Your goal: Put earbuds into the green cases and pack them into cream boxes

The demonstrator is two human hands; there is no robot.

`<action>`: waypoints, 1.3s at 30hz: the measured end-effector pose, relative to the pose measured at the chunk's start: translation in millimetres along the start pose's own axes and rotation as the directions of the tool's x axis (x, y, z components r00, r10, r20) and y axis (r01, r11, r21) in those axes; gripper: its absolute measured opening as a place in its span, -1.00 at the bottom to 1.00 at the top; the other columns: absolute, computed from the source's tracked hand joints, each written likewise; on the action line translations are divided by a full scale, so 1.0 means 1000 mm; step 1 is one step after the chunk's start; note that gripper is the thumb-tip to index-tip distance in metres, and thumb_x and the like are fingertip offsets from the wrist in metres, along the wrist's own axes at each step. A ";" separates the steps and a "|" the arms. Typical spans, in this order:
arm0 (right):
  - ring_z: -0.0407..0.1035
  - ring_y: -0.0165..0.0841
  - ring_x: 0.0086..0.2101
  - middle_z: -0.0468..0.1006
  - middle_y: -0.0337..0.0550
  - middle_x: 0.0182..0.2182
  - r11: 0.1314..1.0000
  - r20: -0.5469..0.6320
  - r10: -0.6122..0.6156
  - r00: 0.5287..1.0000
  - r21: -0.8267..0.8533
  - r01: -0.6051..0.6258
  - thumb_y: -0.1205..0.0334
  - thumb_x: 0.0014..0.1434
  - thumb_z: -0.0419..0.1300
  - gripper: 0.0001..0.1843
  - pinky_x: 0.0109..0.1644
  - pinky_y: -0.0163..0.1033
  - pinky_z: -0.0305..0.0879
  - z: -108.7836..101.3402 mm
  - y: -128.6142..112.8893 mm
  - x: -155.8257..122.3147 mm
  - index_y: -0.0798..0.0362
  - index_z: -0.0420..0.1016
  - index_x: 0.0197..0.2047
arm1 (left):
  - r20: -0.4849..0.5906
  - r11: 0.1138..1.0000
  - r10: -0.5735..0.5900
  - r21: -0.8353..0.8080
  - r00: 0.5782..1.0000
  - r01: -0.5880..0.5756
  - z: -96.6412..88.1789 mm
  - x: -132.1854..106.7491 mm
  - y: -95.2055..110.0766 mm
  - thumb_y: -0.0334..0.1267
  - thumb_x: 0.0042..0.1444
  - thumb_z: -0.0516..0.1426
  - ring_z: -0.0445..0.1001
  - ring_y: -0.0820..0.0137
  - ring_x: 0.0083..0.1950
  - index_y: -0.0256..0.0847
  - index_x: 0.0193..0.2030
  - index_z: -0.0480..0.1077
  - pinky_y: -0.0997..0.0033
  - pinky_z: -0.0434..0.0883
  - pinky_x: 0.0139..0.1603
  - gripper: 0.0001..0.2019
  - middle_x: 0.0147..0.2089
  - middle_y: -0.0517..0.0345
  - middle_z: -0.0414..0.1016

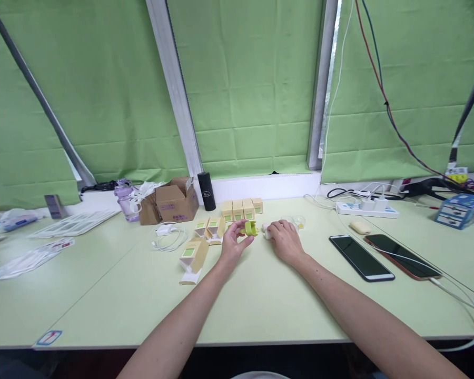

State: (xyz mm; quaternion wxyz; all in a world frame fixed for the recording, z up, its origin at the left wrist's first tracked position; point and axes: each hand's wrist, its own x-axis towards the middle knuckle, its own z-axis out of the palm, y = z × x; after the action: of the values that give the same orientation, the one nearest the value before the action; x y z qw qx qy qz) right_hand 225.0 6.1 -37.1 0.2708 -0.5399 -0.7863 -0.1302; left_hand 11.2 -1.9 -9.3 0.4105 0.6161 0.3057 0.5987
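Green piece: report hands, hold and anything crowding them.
Left hand holding green piece. Right hand at white piece, grip unclear. Open boxes close by left hand; clear plastic just beyond right.

Lime piece point(251, 228): bright yellow-green on my feed
Second piece point(267, 233): white, as I see it
Small boxes point(237, 210): tan, and I spot green squares
Curtains point(253, 79): plain green
Table point(142, 310): pale yellow-green
Water bottle point(127, 202): lilac
Cylinder point(206, 195): black
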 end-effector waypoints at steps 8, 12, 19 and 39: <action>0.34 -0.06 0.04 0.65 0.04 -0.03 0.967 -0.104 0.111 0.988 0.241 -0.083 0.37 0.31 0.14 -0.70 0.09 -0.01 0.18 0.001 0.000 0.002 0.03 0.53 0.07 | -0.008 1.000 0.006 0.005 1.000 -0.006 0.000 0.001 0.002 -0.18 -0.08 0.45 0.57 0.16 0.11 -0.17 0.08 0.47 0.24 0.40 0.06 -0.45 0.08 -0.07 0.63; 0.44 -0.10 -0.07 0.66 0.06 -0.04 0.695 -0.121 0.405 0.906 0.684 -0.220 0.07 0.30 0.20 -0.62 0.02 -0.02 0.35 0.000 -0.001 0.008 0.07 0.56 0.09 | -0.027 1.000 0.009 -0.001 1.000 -0.009 -0.001 0.001 0.004 -0.19 -0.07 0.44 0.57 0.14 0.14 -0.19 0.08 0.45 0.23 0.39 0.07 -0.45 0.10 -0.10 0.63; 0.49 -0.27 -0.27 0.66 -0.07 -0.25 -0.147 0.296 0.455 0.840 0.955 -0.256 -0.24 -0.01 0.46 -0.45 -0.33 -0.26 0.35 -0.018 -0.009 0.007 0.03 0.64 -0.14 | -0.040 1.000 -0.002 -0.030 0.999 0.001 -0.001 0.001 0.006 -0.18 -0.09 0.44 0.56 0.12 0.15 -0.18 0.09 0.41 0.22 0.39 0.09 -0.42 0.11 -0.11 0.63; 0.51 -0.19 -0.13 0.68 -0.13 -0.14 -0.357 0.344 0.234 0.909 0.900 -0.249 -0.01 -0.13 0.59 -0.40 -0.19 -0.15 0.42 -0.052 -0.038 -0.001 -0.12 0.39 -0.11 | -0.033 0.998 -0.017 -0.062 0.999 0.015 -0.002 0.001 0.005 -0.16 -0.11 0.45 0.58 0.12 0.12 -0.19 0.10 0.42 0.19 0.42 0.10 -0.39 0.09 -0.12 0.63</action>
State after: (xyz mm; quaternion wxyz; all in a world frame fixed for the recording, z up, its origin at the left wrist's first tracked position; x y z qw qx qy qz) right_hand 205.2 -34.9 7.9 0.6072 -0.2588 -0.4358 0.6119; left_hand 8.7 -3.5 -4.3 0.4290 0.5904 0.2989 0.6148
